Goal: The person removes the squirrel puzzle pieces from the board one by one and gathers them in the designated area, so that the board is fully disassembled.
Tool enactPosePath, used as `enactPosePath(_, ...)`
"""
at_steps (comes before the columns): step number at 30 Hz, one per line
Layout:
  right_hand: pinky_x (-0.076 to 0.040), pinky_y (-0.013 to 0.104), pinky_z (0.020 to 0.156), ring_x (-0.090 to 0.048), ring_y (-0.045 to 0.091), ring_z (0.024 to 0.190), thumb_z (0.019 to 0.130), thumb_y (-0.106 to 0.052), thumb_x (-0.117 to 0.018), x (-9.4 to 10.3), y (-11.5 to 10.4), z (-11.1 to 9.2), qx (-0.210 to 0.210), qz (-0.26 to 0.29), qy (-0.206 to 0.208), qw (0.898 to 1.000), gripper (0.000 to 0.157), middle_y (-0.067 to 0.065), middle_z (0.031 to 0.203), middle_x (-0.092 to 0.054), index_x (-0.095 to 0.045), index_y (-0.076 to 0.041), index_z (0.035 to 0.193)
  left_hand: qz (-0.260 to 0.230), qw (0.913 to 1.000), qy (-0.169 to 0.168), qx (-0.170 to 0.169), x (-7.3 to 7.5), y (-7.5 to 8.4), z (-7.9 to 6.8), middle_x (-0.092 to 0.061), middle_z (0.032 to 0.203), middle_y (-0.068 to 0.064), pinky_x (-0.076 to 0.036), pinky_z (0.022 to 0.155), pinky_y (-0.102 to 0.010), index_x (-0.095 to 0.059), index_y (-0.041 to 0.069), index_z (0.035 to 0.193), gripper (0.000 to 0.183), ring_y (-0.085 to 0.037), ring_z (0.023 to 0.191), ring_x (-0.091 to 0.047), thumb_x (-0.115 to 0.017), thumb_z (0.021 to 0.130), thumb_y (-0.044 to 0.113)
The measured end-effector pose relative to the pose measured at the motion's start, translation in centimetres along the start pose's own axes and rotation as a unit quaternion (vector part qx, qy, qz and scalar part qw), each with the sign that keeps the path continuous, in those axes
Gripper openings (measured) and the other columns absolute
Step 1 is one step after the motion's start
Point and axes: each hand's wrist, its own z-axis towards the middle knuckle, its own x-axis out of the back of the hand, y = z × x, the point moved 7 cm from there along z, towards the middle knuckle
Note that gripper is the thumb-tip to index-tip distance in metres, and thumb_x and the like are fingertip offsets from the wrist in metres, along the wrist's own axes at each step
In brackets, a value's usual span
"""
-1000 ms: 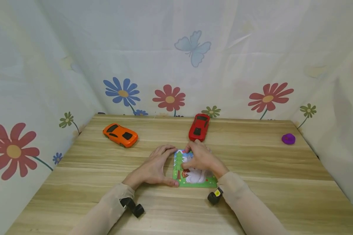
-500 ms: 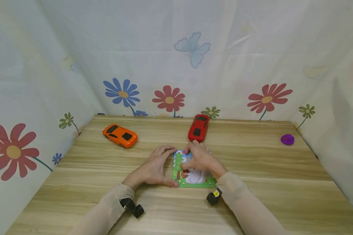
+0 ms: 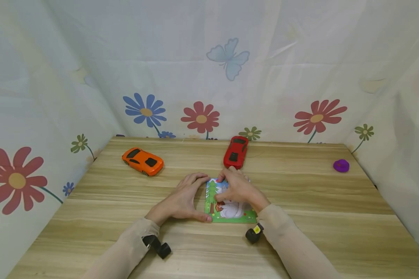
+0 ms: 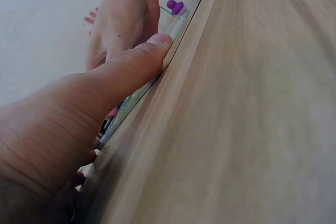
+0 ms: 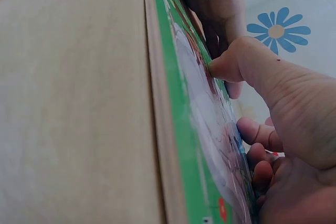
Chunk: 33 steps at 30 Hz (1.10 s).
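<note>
A flat picture puzzle board [image 3: 232,219], with green trees and a white animal-like figure, lies mid-table. My left hand [image 3: 180,198] rests along its left side, thumb on the near corner and fingers at the far corner. My right hand [image 3: 241,188] reaches over the right part of the board, fingers bent, thumb and index finger set apart on it. In the right wrist view, that thumb [image 5: 262,72] touches the picture and the other fingers curl by the far edge. The right hand and forearm hide part of the picture.
Just beyond the right fingers stands a red toy car [image 3: 236,151]. An orange toy car [image 3: 143,161] sits at the back left, and a small purple knobbed object [image 3: 341,166] at the far right. A flower-printed curtain [image 3: 265,89] surrounds the wooden table [image 3: 317,201].
</note>
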Motion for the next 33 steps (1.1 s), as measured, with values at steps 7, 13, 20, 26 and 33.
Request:
enactPosePath(7, -0.033, 0.048, 0.091, -0.048, 0.027, 0.107, 0.075, -0.029, -0.086, -0.19, -0.08, 0.09, 0.001, -0.005, -0.003, 1.0, 0.045, 0.005, 0.111, -0.054, -0.063, -0.015, 0.111, 0.0, 1.0, -0.002, 0.0, -0.04, -0.01, -0.01, -0.033, 0.176, -0.005, -0.025, 0.134, -0.061, -0.038, 0.015, 0.173, 0.135, -0.03, 0.164, -0.027, -0.092, 0.07, 0.081)
enactPosePath(13, -0.034, 0.045, 0.09, -0.047, 0.026, 0.106, 0.077, -0.03, -0.088, -0.19, -0.2, 0.23, -0.006, -0.02, -0.01, 1.0, 0.046, 0.004, 0.113, -0.053, -0.064, -0.015, 0.113, 0.0, 1.0, -0.001, 0.001, 0.01, -0.02, -0.03, -0.034, 0.176, -0.005, -0.025, 0.134, -0.061, -0.038, 0.014, 0.173, 0.134, -0.031, 0.164, -0.028, -0.092, 0.07, 0.081)
enactPosePath(20, -0.042, 0.04, 0.087, -0.052, 0.024, 0.102, 0.078, -0.032, -0.091, 0.11, -0.01, 0.16, -0.012, -0.031, -0.005, 0.999, 0.049, 0.006, 0.111, -0.053, -0.064, -0.011, 0.114, 0.002, 1.0, -0.004, 0.002, -0.14, -0.1, 0.09, -0.033, 0.176, -0.004, -0.026, 0.134, -0.061, -0.037, 0.015, 0.174, 0.136, -0.03, 0.164, -0.028, -0.091, 0.069, 0.083)
enactPosePath(26, -0.042, 0.039, 0.087, -0.051, 0.023, 0.102, 0.079, -0.032, -0.091, 0.09, -0.22, 0.11, -0.012, -0.035, -0.011, 0.999, 0.049, 0.006, 0.11, -0.053, -0.063, -0.012, 0.114, 0.001, 1.0, -0.006, 0.002, -0.09, -0.05, 0.02, -0.033, 0.176, -0.004, -0.026, 0.134, -0.061, -0.037, 0.016, 0.174, 0.136, -0.03, 0.164, -0.028, -0.091, 0.069, 0.083)
enactPosePath(33, -0.04, 0.04, 0.086, -0.05, 0.024, 0.102, 0.078, -0.031, -0.089, -0.03, -0.32, 0.26, 0.002, -0.045, -0.011, 0.999, 0.046, 0.006, 0.109, -0.053, -0.064, -0.012, 0.112, 0.001, 1.0, -0.005, 0.001, -0.08, -0.07, 0.06, -0.033, 0.176, -0.005, -0.026, 0.134, -0.061, -0.037, 0.015, 0.174, 0.136, -0.03, 0.164, -0.027, -0.091, 0.069, 0.083)
